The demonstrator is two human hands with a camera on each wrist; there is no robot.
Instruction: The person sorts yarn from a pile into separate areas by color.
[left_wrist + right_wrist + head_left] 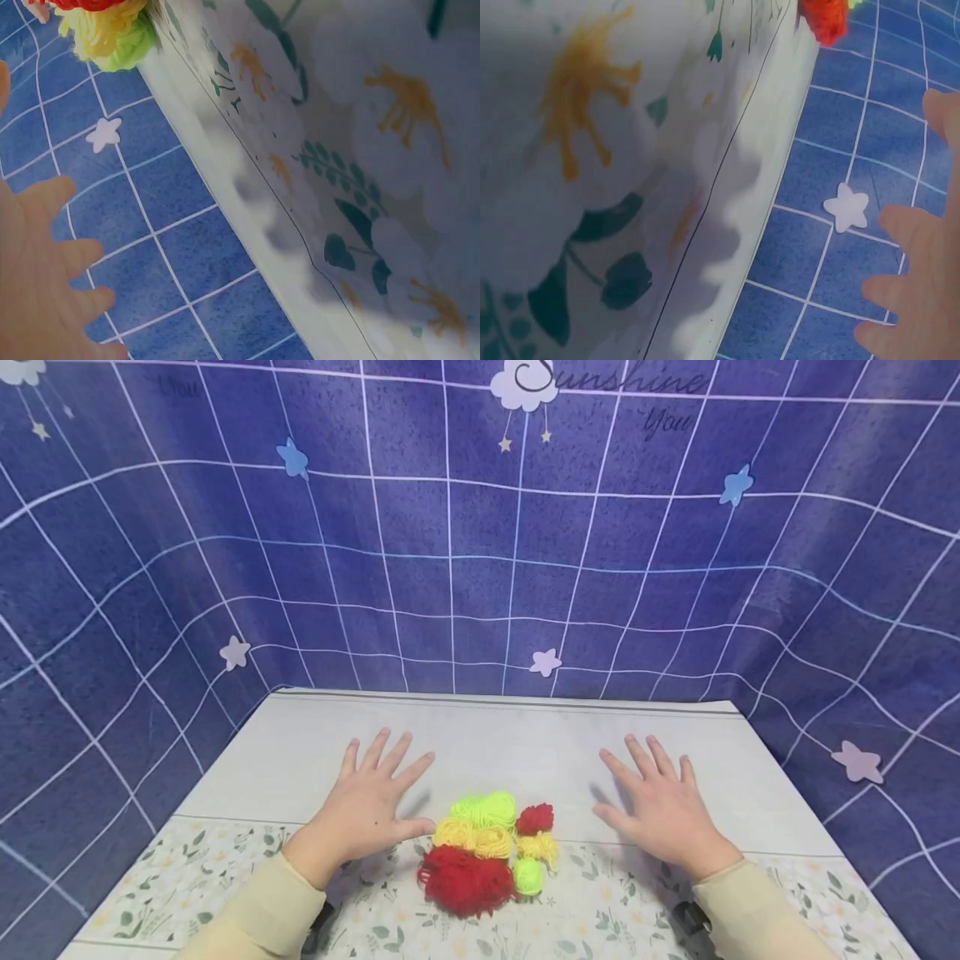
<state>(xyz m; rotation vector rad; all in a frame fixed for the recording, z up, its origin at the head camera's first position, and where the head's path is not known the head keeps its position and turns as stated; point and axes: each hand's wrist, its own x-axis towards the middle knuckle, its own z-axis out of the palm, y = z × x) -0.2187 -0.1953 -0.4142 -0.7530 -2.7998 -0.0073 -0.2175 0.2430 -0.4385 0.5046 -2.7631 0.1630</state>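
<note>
Blue grid-lined backdrop (480, 585) behind white table (517, 739); floral print (607, 914) across nearer part.

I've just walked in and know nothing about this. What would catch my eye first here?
Probably the large red yarn bundle on the pale table, with yellow and green ones beyond it and three smaller bundles to the right. Next, the left hand and right hand, fingers spread, flanking the yarn. Behind everything, a blue, star-dotted backdrop.
</note>
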